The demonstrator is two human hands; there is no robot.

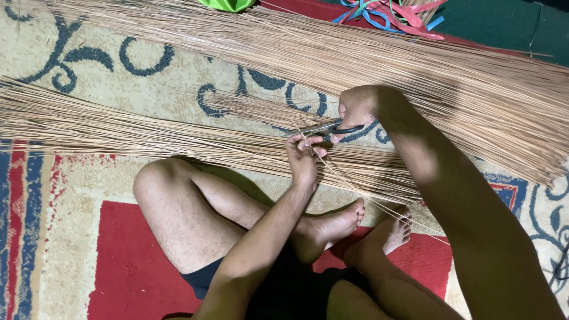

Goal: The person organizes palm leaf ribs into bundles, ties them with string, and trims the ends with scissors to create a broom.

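Note:
My right hand (pixel 357 108) grips a pair of scissors (pixel 325 128) with dark handles, blades pointing left. Just below it, my left hand (pixel 303 157) pinches a few thin tan sticks (pixel 355 189) that trail down to the right across my feet. The blades lie right at the fingertips of my left hand. A long bundle of the same thin sticks (pixel 148 136) lies across the carpet in front of my crossed legs.
A second, larger spread of sticks (pixel 415 65) lies further away, fanning to the right. The patterned carpet (pixel 71 207) is beige, red and blue. Coloured ribbons (pixel 394 15) and a green object (pixel 228 5) rest at the far edge.

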